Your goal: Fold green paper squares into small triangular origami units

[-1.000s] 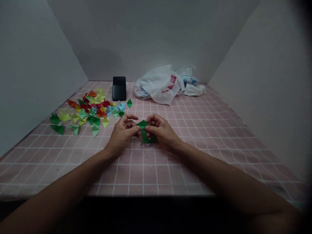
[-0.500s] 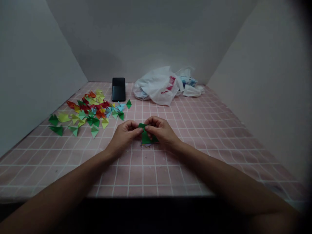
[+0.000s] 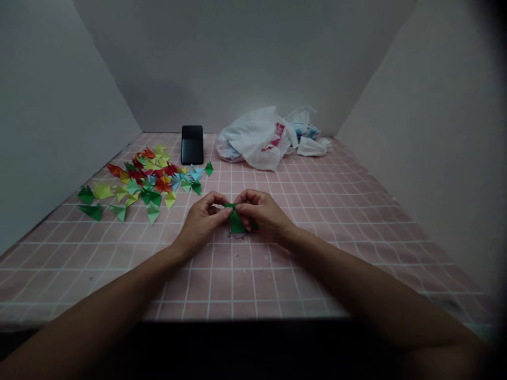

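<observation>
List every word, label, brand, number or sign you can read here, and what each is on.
No text is legible.
White bag: red print, too small and blurred to read.
Bundle right of it: blue patches, too blurred to identify as print.
Black phone, held green paper: no lettering visible.

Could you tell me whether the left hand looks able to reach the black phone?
Probably: only low folded papers lie between the left hand and the black phone, though the hand may first need to release its green paper.
</observation>
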The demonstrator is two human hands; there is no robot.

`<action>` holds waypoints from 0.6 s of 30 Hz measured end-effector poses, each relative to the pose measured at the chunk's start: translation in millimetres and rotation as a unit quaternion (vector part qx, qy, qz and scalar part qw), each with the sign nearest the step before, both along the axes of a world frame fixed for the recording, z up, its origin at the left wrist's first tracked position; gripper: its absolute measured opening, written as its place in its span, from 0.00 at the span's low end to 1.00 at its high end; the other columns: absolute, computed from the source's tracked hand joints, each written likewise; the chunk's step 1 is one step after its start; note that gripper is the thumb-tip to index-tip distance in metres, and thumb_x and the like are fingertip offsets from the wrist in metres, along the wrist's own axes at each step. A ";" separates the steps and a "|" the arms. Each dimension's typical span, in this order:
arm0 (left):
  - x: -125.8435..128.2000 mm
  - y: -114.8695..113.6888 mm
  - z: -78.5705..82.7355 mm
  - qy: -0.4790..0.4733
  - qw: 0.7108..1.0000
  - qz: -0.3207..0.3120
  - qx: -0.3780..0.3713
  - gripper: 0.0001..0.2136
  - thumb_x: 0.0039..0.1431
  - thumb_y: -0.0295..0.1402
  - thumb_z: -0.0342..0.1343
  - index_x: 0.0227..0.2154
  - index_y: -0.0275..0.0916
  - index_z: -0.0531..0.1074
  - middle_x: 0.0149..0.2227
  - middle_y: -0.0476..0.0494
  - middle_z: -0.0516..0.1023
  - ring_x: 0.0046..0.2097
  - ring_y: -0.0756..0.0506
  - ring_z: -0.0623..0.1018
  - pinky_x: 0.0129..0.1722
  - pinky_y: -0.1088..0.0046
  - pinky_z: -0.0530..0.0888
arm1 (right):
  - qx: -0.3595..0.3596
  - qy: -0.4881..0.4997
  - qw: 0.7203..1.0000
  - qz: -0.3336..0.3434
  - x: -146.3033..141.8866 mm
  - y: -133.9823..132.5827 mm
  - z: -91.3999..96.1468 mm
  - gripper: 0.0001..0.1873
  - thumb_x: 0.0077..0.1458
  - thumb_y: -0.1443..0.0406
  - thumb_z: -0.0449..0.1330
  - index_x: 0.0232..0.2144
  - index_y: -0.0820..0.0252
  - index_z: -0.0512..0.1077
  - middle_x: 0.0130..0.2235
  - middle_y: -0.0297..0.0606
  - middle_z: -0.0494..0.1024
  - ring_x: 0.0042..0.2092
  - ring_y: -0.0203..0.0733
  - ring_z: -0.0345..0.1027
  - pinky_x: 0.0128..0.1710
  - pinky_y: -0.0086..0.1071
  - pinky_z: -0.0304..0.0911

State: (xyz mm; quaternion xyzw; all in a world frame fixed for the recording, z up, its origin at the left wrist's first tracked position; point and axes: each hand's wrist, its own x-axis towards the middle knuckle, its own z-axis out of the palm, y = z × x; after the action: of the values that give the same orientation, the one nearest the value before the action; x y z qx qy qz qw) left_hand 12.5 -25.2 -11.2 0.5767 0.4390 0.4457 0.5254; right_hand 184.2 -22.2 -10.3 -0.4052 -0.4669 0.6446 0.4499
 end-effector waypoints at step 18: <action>-2.2 3.0 -2.0 -0.007 0.999 -0.007 0.046 0.09 0.50 0.34 0.66 0.32 0.38 0.74 0.30 0.51 0.75 0.33 0.50 0.73 0.35 0.73 0.70 | -0.066 0.045 0.996 0.044 4.2 1.5 6.8 0.07 0.45 0.68 0.64 0.27 0.58 0.67 0.17 0.25 0.69 0.15 0.28 0.55 0.13 0.23 0.50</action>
State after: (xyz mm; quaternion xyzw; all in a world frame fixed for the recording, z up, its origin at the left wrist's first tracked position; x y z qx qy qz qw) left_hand 10.4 -22.2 -13.2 0.6002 0.4105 0.4660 0.5040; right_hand 188.4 -20.7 -3.5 -0.3838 -0.4198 0.7107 0.4138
